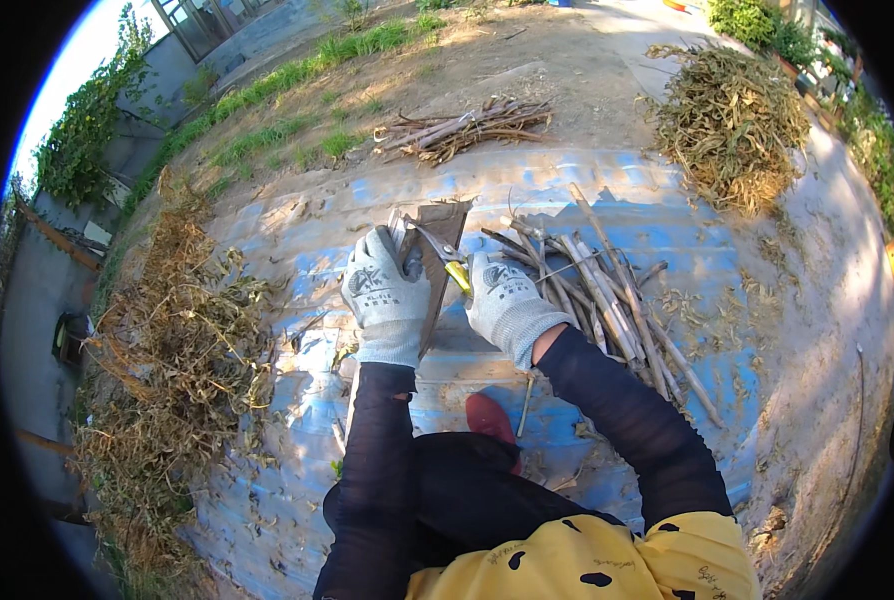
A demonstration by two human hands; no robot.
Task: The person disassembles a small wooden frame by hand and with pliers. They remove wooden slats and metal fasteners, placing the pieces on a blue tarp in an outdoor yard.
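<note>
My left hand (382,295), in a pale grey knitted glove, is closed around a few short sticks (398,230) whose ends stick out past the fingers. My right hand (505,300), gloved alike, grips pruning shears by their yellow handle (457,274). The shears' metal blades (430,240) point up and left toward the sticks; whether they touch is too small to tell. Beneath the shears and beside my left hand lies a dark brown board (445,222), partly covered by the hands. Right of my right hand rests a bundle of cut sticks (607,290), tied around its middle.
A blue sheet (702,260), scattered with dirt and dry leaves, covers the ground. Another stick bundle (462,130) lies beyond its far edge. Dry plants are heaped at the left (182,370) and far right (732,125). My red shoe (491,418) stands below the hands.
</note>
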